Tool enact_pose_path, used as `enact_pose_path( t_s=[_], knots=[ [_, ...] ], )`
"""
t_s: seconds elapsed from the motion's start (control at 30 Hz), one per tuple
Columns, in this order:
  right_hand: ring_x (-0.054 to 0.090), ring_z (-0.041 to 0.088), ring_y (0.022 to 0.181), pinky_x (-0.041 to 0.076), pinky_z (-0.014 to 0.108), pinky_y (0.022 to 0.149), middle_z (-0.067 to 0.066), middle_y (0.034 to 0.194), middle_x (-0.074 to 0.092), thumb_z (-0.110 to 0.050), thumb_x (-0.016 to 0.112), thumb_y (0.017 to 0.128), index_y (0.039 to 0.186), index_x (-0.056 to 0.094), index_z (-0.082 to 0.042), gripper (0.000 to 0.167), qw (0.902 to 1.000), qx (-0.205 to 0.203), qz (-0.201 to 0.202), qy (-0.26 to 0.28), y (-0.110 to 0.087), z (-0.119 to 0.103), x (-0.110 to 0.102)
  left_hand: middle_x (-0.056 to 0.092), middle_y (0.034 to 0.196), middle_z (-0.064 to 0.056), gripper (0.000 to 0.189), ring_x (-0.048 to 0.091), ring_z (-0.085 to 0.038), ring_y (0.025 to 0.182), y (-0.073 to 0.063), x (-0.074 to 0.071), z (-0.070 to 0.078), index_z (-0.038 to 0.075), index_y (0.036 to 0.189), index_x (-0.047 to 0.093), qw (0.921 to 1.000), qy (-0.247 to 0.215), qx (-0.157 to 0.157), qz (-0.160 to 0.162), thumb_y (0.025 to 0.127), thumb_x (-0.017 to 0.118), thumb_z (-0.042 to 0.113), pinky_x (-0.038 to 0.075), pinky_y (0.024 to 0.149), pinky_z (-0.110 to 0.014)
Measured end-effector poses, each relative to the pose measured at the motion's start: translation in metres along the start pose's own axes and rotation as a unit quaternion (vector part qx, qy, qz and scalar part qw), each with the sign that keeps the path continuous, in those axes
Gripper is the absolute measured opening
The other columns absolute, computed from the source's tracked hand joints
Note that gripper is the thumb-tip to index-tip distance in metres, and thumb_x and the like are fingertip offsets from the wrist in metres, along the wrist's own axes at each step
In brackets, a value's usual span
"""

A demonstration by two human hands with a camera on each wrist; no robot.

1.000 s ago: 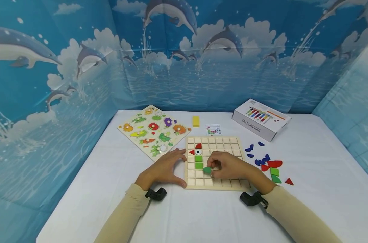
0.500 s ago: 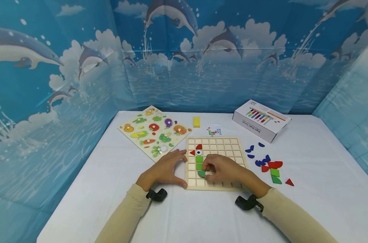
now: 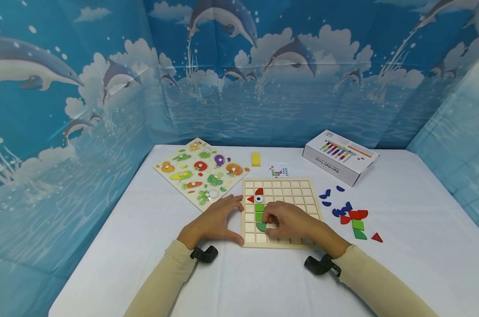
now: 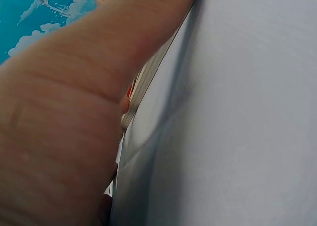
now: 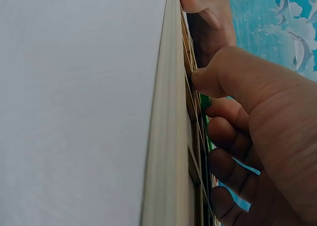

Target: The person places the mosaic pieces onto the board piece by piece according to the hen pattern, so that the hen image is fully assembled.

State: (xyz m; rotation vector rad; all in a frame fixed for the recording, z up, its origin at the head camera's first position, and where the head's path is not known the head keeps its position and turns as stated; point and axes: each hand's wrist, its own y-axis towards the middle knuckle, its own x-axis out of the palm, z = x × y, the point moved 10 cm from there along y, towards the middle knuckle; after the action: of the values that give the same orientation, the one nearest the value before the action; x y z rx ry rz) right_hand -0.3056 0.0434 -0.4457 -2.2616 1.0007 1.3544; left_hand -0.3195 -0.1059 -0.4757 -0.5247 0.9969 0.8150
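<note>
A wooden grid board [image 3: 284, 245] lies flat on the white table. My left hand [image 3: 214, 221] touches its left edge, thumb and fingers spread apart. Over the lower left cells, my right hand [image 3: 292, 221] pinches a dark green quarter-round piece [image 3: 261, 226] between thumb and fingers; part of it is hidden by the fingertips. The piece lies in the cell below two light green squares [image 3: 259, 211]. Above those squares are a round eye piece [image 3: 259, 199], a red quarter-round piece [image 3: 259, 191] and, to the eye's left, a red triangle [image 3: 250, 199].
Loose blue half-rounds [image 3: 327, 204], red pieces [image 3: 358, 214], a green square [image 3: 358, 225] and a red triangle [image 3: 377, 237] lie right of the board. Behind it are a pattern card [image 3: 278, 170], a yellow block [image 3: 256, 159], a vegetable puzzle [image 3: 191, 176] and a white box [image 3: 338, 155].
My right hand has moved left with the green quarter-round piece, bringing it under the light green squares and turning it into line with its cell. The left hand has stayed at the board's edge.
</note>
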Motion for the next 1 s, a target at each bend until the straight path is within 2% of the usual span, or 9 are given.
enact_pose_path(
  t_s=[0.27, 1.0],
  knots=[
    [0.051, 0.011, 0.082, 0.047, 0.028, 0.071, -0.01, 0.084, 0.056, -0.026, 0.081, 0.084, 0.094, 0.063, -0.025, 0.021, 0.9997, 0.018, -0.012, 0.012, -0.0009, 0.0053, 0.0024, 0.026, 0.165, 0.008, 0.088, 0.014, -0.018, 0.153, 0.0001, -0.0003, 0.0003, 0.03, 0.128, 0.049, 1.0, -0.004, 0.001, -0.001, 0.062, 0.081, 0.077, 0.016, 0.122, -0.043],
    [0.052, 0.011, 0.083, 0.047, 0.029, 0.071, -0.011, 0.083, 0.057, -0.025, 0.082, 0.086, 0.098, 0.066, -0.025, 0.02, 0.9991, 0.019, -0.033, 0.016, -0.0001, 0.0022, 0.0024, 0.025, 0.165, 0.008, 0.09, 0.016, -0.02, 0.152, 0.0011, -0.0015, 0.0, 0.028, 0.13, 0.05, 0.9999, 0.005, 0.013, 0.004, 0.062, 0.079, 0.079, 0.017, 0.122, -0.043]
  ],
)
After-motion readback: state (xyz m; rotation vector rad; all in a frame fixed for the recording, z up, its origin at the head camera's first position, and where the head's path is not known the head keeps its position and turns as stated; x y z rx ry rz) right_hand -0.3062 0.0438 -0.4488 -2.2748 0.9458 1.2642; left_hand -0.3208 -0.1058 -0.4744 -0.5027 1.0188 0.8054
